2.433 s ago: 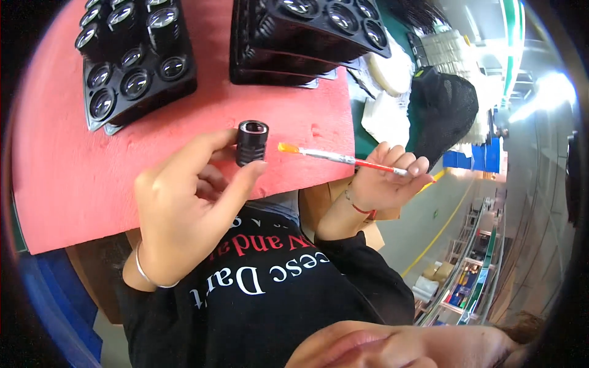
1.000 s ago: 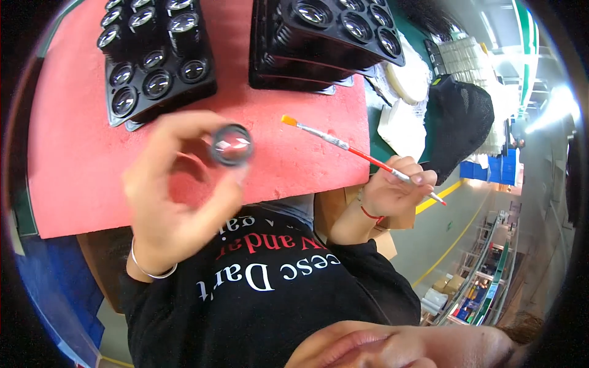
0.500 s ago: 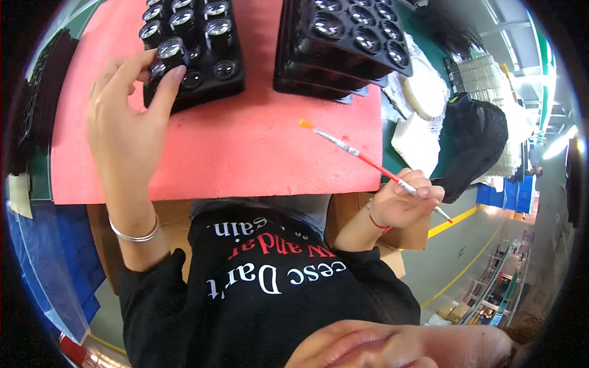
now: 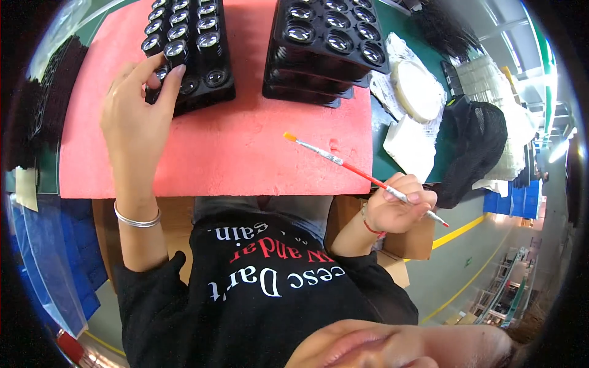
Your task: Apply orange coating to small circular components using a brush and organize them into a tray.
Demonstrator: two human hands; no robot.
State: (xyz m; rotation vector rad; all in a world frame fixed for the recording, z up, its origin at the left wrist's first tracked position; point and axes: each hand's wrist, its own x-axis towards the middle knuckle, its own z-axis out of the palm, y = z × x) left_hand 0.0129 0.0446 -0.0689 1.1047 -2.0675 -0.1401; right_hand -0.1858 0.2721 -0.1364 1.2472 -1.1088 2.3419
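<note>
Place: a factory assembly workstation
Counter (image 4: pixel 392 132): green, laid with a red foam mat (image 4: pixel 245 147)
Stock: black trays (image 4: pixel 187 55) of small round lens-like parts, more trays stacked (image 4: pixel 325 55)
Floor: grey, with yellow lane lines (image 4: pixel 457 230), blue crates (image 4: pixel 509 202) and racks beyond

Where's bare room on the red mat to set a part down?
Bare red foam mat: the wide patch below both trays, between the left hand and the orange-tipped paintbrush in the right hand. Crowded: black lens tray, stacked black trays, and the green bench cluttered with white cloths.
</note>
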